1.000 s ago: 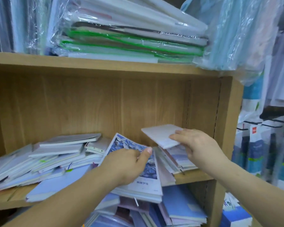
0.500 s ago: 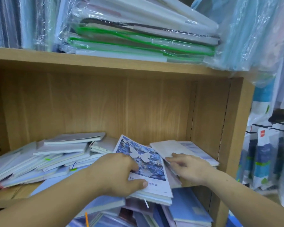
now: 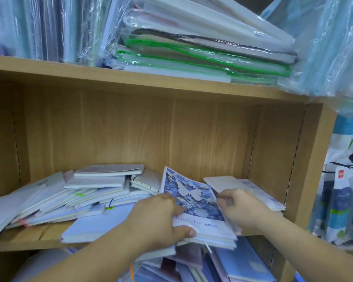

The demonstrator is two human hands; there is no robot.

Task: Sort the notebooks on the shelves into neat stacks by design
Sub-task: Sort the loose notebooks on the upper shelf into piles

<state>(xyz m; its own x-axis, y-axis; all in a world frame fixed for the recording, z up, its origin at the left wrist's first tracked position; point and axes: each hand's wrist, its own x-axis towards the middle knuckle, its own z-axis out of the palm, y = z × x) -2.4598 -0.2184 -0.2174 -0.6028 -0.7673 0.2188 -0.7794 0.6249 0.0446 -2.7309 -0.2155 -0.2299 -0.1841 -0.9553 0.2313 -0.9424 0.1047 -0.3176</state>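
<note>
- The left hand (image 3: 161, 216) covers the lower left corner of the blue butterfly-print paper notebook (image 3: 194, 198), hiding letters of its title.
- The small print beside that title is unreadable.
- On the right hand (image 3: 243, 208) the fingertips (image 3: 224, 201) are blurred; whether they pinch anything cannot be told.
- Below both hands, loose blue and purple notebooks (image 3: 238, 263) are cut off by the bottom edge.
- Left of the left hand, white notebooks (image 3: 49, 200) run off the side.

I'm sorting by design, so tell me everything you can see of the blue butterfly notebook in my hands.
The butterfly notebook has a paper cover: white butterflies over blue flowers, a white band below reading Butterfly. Closed and tilted, it tops a small stack at the shelf front. The left hand grips its left edge; the right hand touches its right edge.
</note>
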